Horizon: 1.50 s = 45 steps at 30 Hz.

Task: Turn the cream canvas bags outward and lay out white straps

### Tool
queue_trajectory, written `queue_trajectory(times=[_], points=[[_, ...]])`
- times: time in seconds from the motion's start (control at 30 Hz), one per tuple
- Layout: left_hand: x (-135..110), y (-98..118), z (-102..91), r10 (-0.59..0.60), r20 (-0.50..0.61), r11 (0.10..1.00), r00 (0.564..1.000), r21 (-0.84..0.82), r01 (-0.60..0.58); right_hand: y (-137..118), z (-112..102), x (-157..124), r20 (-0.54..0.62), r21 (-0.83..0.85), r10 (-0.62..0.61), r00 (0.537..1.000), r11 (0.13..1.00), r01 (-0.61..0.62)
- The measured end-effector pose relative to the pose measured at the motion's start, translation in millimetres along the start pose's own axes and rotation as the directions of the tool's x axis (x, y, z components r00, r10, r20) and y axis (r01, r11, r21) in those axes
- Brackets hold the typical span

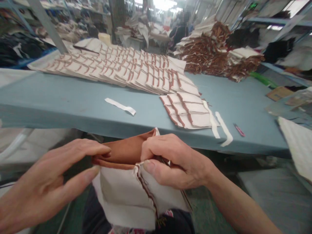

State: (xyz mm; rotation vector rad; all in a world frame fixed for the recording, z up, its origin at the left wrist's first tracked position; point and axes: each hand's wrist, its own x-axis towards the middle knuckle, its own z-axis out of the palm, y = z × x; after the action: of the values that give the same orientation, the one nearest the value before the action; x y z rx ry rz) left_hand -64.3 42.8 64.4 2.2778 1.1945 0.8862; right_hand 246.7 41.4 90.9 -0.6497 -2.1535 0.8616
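Head view looks down on a cream fabric pouch [126, 191] with a brown lining, held below the near edge of the blue desk [60, 104]. Left hand [46, 188] pinches the pouch's brown rim between thumb and fingers, its grip closed on the cloth. Right hand [170, 162] has its grip closed on the opposite rim, thumb pressed on the seam. On the desk lie rows of finished pouches [117, 68], loose white strips [120, 106] and a pink cutter [239, 130]
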Motion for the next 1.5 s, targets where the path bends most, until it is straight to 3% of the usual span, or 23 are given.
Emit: queue_trajectory(times=[0.07,0.17,0.37,0.67,0.8,0.9,1.1,1.3,1.5], points=[[14,13,7.9,0.100,-0.042,0.994,0.994,-0.033,-0.101,-2,-3,8,0.020,-0.012,0.057,0.998,0.998,-0.057],[35,33,19.7,0.261,0.036,0.952,0.965,-0.173,-0.251,1,0,13,0.052,-0.018,0.125,0.991,0.992,-0.125],[57,38,31.5,0.326,0.106,0.927,0.940,-0.230,-0.295,4,3,7,0.060,-0.135,0.201,0.978,0.972,-0.192],[37,34,43.6,0.194,0.127,0.980,0.973,-0.074,-0.186,18,17,-4,0.027,-0.174,0.227,0.974,0.960,-0.219],[34,31,44.5,0.154,0.193,0.975,0.969,-0.188,-0.118,27,28,-8,-0.009,0.063,0.174,0.985,0.983,-0.173],[35,31,42.3,0.130,0.248,0.954,0.960,-0.295,-0.053,35,36,-9,-0.029,0.268,0.179,0.983,0.949,-0.165],[32,39,37.8,-0.059,0.348,0.972,0.936,-0.195,0.134,43,46,-12,-0.014,0.336,0.274,0.962,0.907,-0.253],[34,33,38.3,0.032,0.416,0.961,0.909,-0.264,0.087,40,47,-14,-0.046,0.314,0.298,0.954,0.911,-0.269],[33,27,35.6,0.016,0.435,0.951,0.900,-0.285,0.121,35,53,-10,-0.068,0.255,0.345,0.936,0.913,-0.318]])
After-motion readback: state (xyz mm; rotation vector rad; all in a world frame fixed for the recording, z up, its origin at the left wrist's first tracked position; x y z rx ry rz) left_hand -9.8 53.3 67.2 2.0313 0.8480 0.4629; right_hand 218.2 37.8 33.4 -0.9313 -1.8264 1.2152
